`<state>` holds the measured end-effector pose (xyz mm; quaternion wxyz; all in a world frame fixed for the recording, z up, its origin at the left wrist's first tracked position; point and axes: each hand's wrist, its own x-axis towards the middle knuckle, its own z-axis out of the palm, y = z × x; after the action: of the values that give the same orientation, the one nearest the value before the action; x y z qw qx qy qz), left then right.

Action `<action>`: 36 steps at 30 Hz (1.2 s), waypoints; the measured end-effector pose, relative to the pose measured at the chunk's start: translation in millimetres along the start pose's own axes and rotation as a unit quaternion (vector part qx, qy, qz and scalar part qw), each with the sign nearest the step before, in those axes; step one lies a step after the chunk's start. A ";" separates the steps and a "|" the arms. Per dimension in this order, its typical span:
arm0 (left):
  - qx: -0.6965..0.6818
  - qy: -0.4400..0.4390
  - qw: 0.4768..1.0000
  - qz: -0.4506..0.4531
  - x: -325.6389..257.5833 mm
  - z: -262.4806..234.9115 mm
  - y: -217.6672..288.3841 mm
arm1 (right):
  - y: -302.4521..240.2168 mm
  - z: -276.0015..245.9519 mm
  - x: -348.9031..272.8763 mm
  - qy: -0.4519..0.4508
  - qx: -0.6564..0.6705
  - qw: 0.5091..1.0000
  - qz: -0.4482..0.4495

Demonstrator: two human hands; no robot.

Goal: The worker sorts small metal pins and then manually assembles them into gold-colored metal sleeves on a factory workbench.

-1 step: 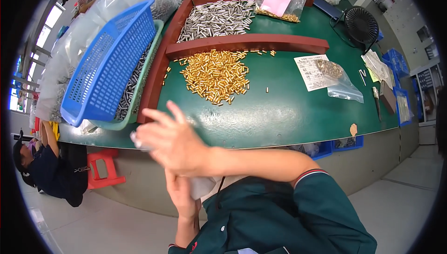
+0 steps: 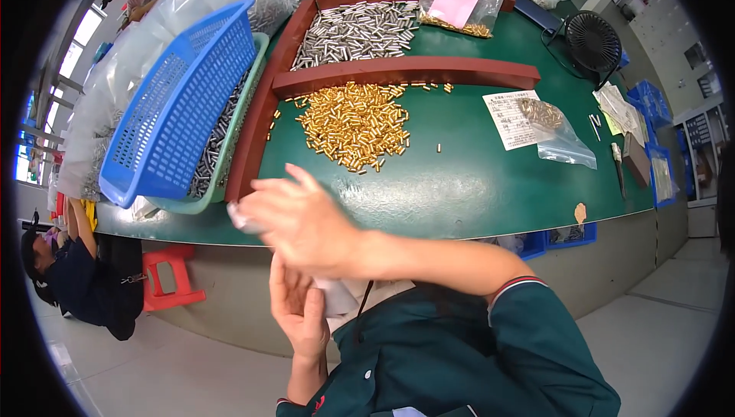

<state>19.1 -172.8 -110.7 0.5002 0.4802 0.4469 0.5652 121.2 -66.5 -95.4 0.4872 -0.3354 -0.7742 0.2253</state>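
My right hand [image 2: 302, 222] crosses in front of my body at the table's near edge, its fingers stretched out and partly spread. A small whitish patch [image 2: 243, 218] shows at its fingertips, too blurred to name; I cannot tell whether it is worn or held. Just below, my left hand [image 2: 302, 317] is turned palm up with the thumb apart, its fingertips partly hidden behind the right hand. Beside the left thumb is a whitish, sheet-like thing [image 2: 341, 298], between hand and shirt. Beyond both hands lies a pile of small gold-coloured metal cylinders [image 2: 356, 126].
Red-brown bars [image 2: 406, 73] divide the green table [image 2: 429, 195]; silver pins [image 2: 356, 30] lie behind. A blue basket [image 2: 176, 111] rests on a green tub [image 2: 253, 84] at left. Right: a paper slip [image 2: 509, 130], plastic bag [image 2: 566, 145], black fan [image 2: 593, 42]. A co-worker [image 2: 84, 279] is at far left.
My right hand has shifted slightly right and down, with its fingers closer together. My left hand shows more of its palm, and its thumb stands further out.
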 end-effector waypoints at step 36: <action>0.072 0.047 0.996 0.035 38.0 1.1 -13.6 | -11.3 -205.3 -54.8 -0.179 -0.314 0.929 0.085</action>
<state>20.6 -133.6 -120.3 0.4227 0.5031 0.4927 0.5705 320.2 -110.0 -33.8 0.1895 -0.4897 -0.8484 0.0679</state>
